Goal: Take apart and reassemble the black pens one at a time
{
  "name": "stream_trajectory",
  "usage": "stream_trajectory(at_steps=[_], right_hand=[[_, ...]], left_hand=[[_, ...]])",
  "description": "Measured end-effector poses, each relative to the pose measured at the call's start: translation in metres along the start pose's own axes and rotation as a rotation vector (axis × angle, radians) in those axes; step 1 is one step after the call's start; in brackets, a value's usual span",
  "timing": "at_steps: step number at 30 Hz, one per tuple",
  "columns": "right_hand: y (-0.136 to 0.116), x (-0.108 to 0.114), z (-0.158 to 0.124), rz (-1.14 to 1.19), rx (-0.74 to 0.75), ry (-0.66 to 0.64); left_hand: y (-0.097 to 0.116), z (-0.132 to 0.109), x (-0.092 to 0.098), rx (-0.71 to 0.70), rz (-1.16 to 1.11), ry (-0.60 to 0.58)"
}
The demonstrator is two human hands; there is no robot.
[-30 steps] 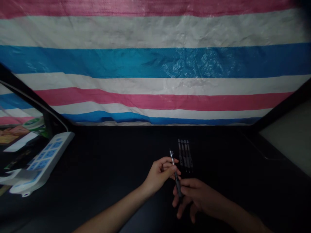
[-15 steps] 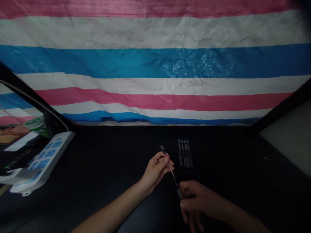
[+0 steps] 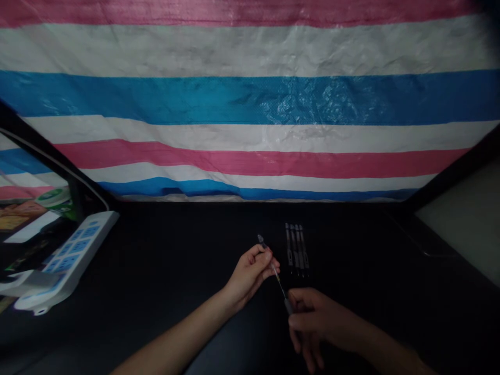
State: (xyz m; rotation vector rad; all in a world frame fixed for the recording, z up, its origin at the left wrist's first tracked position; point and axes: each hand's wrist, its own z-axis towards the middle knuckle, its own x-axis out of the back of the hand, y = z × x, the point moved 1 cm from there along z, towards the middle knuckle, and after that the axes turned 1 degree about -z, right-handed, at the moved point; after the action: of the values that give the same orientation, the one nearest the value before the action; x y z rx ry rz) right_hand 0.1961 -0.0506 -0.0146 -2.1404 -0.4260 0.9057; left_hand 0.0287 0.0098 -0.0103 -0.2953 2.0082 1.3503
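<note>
Pen (image 3: 275,271) parts are held over the near middle of the dark table (image 3: 175,260), slanting from far left to near right. Left hand (image 3: 250,273) pinches the thin far end; right hand (image 3: 316,320) pinches the near barrel. A striped sheet (image 3: 250,104) hangs behind. Four pens (image 3: 297,247) lie just beyond.

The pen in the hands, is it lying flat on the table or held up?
Held up. The pen slants between the left hand and right hand, both gripping it above the dark table.

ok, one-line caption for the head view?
Left hand and right hand hold a pen at opposite ends beside four pens on a dark table.
</note>
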Motion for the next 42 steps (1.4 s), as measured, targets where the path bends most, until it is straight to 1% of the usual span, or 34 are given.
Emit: stream_trajectory(at_steps=[4, 6, 9, 12, 15, 17, 20, 23, 28, 30, 33, 35, 38, 39, 40, 42], right_hand=[[-0.003, -0.001, 0.0, -0.011, 0.008, 0.116], [-0.004, -0.002, 0.0, -0.021, 0.025, 0.159], [-0.002, -0.003, 0.001, -0.009, 0.033, 0.175], [0.0, -0.002, 0.002, 0.058, 0.051, 0.153], [0.0, -0.001, 0.002, 0.115, 0.093, 0.134], [-0.002, 0.0, 0.001, 0.118, 0.093, 0.149], [-0.004, 0.001, -0.001, 0.02, 0.077, 0.196], [-0.002, 0.003, -0.001, -0.074, 0.072, 0.243], [-0.003, 0.001, -0.001, -0.023, 0.084, 0.177], [-0.007, 0.0, -0.003, -0.08, 0.103, 0.229], [-0.01, -0.001, -0.005, -0.23, 0.08, 0.363], [-0.009, -0.001, -0.004, -0.24, 0.071, 0.364], [-0.006, -0.002, -0.002, -0.155, 0.122, 0.275], [-0.006, -0.002, -0.001, -0.154, 0.139, 0.269], [-0.005, -0.001, -0.001, -0.177, 0.153, 0.292], [-0.006, 0.0, -0.001, -0.267, 0.167, 0.386]], left_hand=[[-0.003, -0.005, -0.003, -0.035, 0.216, -0.135], [-0.004, -0.007, -0.004, -0.037, 0.287, -0.182], [-0.004, -0.007, -0.002, -0.036, 0.311, -0.211], [-0.003, -0.005, 0.0, -0.022, 0.311, -0.236], [-0.003, -0.005, 0.001, -0.021, 0.3, -0.217], [-0.003, -0.005, 0.001, -0.036, 0.291, -0.183], [-0.003, -0.005, 0.0, -0.074, 0.277, -0.146], [-0.002, -0.004, 0.0, -0.089, 0.284, -0.149], [-0.002, -0.004, -0.001, -0.078, 0.284, -0.152], [-0.003, -0.005, -0.001, -0.087, 0.28, -0.13], [-0.004, -0.006, -0.001, -0.103, 0.293, -0.11], [-0.005, -0.007, -0.001, -0.11, 0.301, -0.112], [-0.005, -0.007, 0.0, -0.109, 0.285, -0.12], [-0.005, -0.007, 0.0, -0.107, 0.28, -0.12], [-0.005, -0.007, 0.0, -0.104, 0.278, -0.119], [-0.004, -0.006, -0.001, -0.102, 0.285, -0.112]])
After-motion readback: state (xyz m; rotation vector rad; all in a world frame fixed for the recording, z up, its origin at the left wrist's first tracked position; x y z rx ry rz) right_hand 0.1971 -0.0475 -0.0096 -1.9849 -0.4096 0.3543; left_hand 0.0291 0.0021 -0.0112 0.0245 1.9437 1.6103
